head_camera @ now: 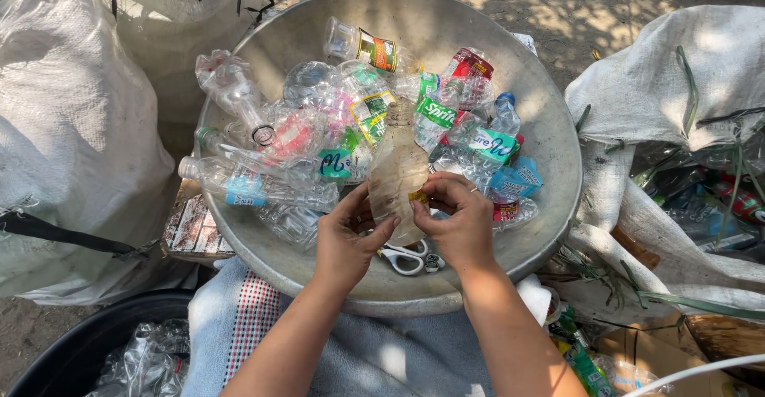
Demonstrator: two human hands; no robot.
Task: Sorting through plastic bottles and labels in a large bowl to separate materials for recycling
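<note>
My left hand [348, 238] grips the lower left side of a clear, dusty plastic bottle [396, 170] that has no cap and points away from me. My right hand [460, 222] holds the bottle's right side, with thumb and forefinger pinched on a small yellow scrap of label [418, 197]. The bottle hovers over the near part of a wide grey metal basin [550, 138]. White-handled scissors [405, 259] lie in the basin just under my hands.
The basin holds several crushed clear bottles [263, 186] with coloured labels. White woven sacks stand at left [72, 126] and right [677, 78]; the right one shows more bottles. A black tub [88, 341] with clear plastic sits at lower left. A blue cloth [374, 357] covers my lap.
</note>
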